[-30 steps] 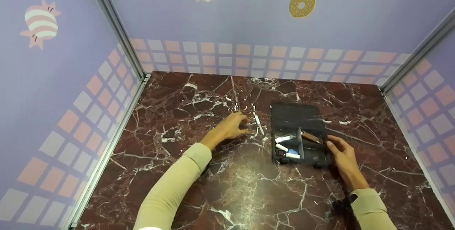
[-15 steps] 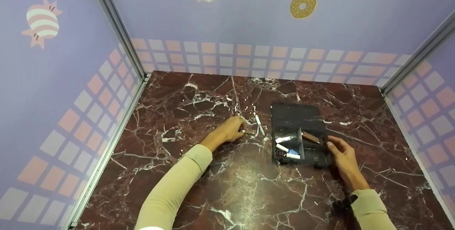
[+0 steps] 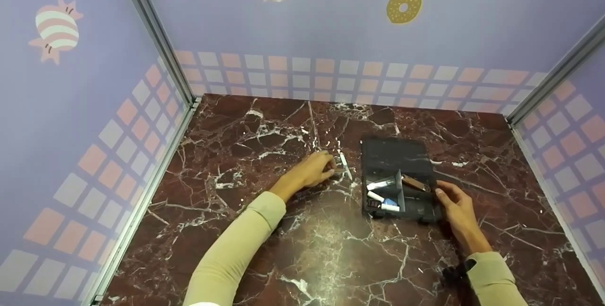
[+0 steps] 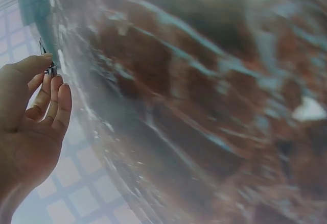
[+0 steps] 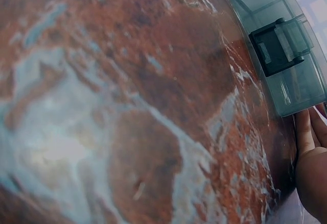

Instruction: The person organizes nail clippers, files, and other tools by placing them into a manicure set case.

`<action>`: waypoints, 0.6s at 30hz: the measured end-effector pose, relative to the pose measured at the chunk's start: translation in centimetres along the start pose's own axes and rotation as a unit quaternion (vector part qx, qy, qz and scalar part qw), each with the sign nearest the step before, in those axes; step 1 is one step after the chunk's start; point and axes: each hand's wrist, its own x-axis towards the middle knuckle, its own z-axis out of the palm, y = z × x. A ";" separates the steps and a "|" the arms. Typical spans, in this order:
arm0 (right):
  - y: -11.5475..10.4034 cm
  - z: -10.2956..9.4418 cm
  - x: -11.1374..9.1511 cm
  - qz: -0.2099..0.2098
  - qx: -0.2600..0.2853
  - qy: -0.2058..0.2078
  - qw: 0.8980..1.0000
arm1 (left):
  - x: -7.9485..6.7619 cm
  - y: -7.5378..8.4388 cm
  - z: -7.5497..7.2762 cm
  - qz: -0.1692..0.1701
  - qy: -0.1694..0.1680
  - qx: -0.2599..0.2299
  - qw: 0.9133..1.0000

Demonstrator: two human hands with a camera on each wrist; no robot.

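My left hand [image 3: 312,169] is over the marbled table and pinches a small slim item [image 3: 339,170] between thumb and fingers. In the left wrist view the shiny metal end [image 4: 52,71] of that item shows at the fingertips; its kind I cannot tell. Just beyond lies a white pen-like stick [image 3: 346,166]. To the right is a black lidded box [image 3: 397,154], its lid laid back. Its divided compartments hold a clear-and-white slim item [image 3: 380,184], white-capped small pieces [image 3: 388,207] and a brown slim tool [image 3: 415,183]. My right hand [image 3: 456,209] grips the box's right side.
Small white crumbs [image 3: 304,131] lie scattered on the table beyond the left hand. Panels enclose the table at the back [image 3: 331,27], the left [image 3: 71,107] and the right. A dark strap [image 3: 456,273] sits at the right wrist.
My left hand has closed its fingers on the small slim item and lifted slightly towards the right with it. The right hand and the box have stayed put.
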 end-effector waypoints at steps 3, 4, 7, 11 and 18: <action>-0.1 0.0 -0.1 -0.001 -0.009 -0.001 1.000 | 0.8 0.9 -0.2 0.009 0.003 -0.007 1.000; -0.1 0.0 0.0 0.002 -0.007 -0.002 1.000 | 1.0 1.2 -0.2 0.012 0.004 -0.010 1.000; -0.1 -0.1 0.0 0.007 -0.007 -0.003 1.000 | 1.8 2.4 -0.1 0.018 0.010 -0.019 1.000; 0.0 -0.1 0.2 0.006 -0.003 -0.003 1.000 | 3.0 3.9 0.2 0.019 0.015 -0.038 0.999; -0.1 -0.2 0.1 0.014 -0.007 -0.010 1.000 | 5.0 7.0 1.4 0.029 0.008 -0.060 0.998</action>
